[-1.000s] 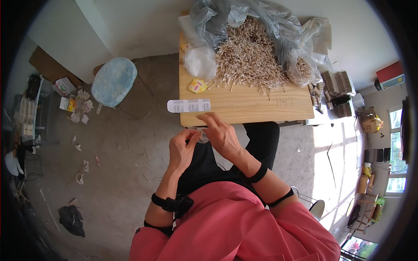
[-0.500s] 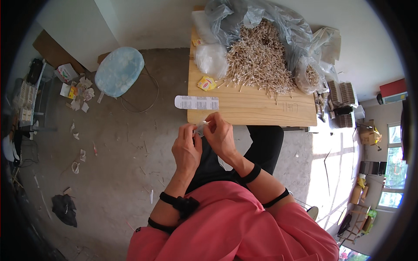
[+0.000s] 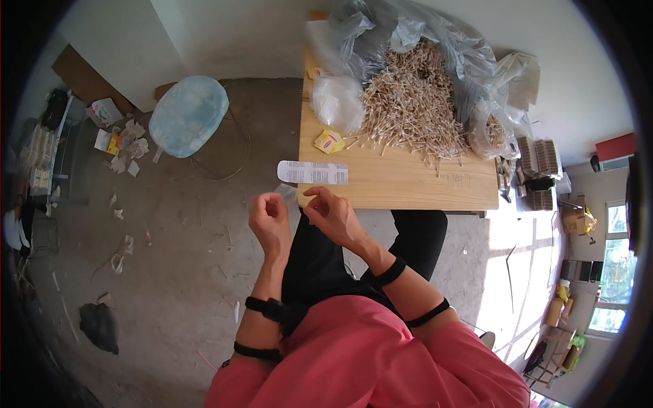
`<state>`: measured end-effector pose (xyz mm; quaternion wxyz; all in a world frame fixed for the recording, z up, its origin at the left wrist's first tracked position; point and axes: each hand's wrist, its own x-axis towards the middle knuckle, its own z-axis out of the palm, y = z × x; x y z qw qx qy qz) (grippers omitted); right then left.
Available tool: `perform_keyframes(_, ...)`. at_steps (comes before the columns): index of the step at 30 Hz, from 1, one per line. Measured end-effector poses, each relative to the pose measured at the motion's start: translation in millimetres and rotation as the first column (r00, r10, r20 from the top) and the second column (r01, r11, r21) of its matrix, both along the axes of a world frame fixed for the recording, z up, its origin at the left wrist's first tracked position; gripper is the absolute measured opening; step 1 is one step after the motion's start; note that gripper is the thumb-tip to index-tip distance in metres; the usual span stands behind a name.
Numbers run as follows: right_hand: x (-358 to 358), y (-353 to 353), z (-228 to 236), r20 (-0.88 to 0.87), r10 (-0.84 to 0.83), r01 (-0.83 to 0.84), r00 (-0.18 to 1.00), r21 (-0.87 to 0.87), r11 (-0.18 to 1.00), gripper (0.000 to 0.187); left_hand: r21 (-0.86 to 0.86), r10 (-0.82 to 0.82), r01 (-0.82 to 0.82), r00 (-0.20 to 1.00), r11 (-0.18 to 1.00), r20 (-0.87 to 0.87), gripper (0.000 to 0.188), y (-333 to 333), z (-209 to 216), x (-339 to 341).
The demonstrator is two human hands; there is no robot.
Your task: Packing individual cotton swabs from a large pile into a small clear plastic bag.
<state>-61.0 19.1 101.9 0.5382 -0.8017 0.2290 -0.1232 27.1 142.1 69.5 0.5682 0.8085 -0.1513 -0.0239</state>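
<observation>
My left hand [image 3: 271, 224] is raised just off the table's near left corner, its fingers curled in a pinch. A small clear plastic bag [image 3: 286, 193] shows at these fingertips. To the right, beside the table edge, my right hand [image 3: 332, 216] has thumb and forefinger bent toward each other. Whatever it pinches, if anything, is too small to make out. Close beyond both hands lies a flat white printed card [image 3: 313, 173] with one rounded end, partly over the table's left edge. A yellow printed packet [image 3: 329, 141] sits farther back.
A large heap of cotton swabs [image 3: 411, 102] covers the back of the wooden table [image 3: 401, 194], in front of a big grey plastic bag [image 3: 466, 41]. Stacked clear bags [image 3: 337, 102] lie left of it. A blue cushioned stool [image 3: 188, 115] stands on the floor at left.
My hands have moved apart, the left one going left. The clear bag, formerly between both hands' fingertips, now shows above them. The table sits slightly lower and farther right in view.
</observation>
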Motion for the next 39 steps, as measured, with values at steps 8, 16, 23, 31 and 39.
perform_keyframes(8,-34,5,-9,-0.081,0.183,-0.172,0.980,0.129,0.977,0.034,0.185,0.189,-0.240,0.949,0.953,0.254,0.018,-32,-88,94)
perform_keyframes(16,-51,-17,-34,-0.124,0.086,-0.065,0.989,0.168,0.984,0.031,0.077,0.107,-0.120,0.982,0.990,0.157,0.019,-40,-73,63)
perform_keyframes(23,10,-41,-43,-0.034,0.093,-0.095,0.995,-0.040,0.995,0.026,0.041,0.065,-0.079,0.960,0.996,0.273,0.016,-38,-54,43)
perform_keyframes(31,127,-61,-67,0.102,0.105,-0.050,0.989,-0.437,0.898,0.028,0.109,0.010,-0.044,0.956,0.993,0.293,0.018,-41,-69,32)
perform_keyframes(39,157,-76,-72,-0.313,0.488,-0.549,0.815,-0.146,0.823,0.042,-0.015,0.182,-0.181,0.983,0.983,0.035,0.059,-33,-72,17)
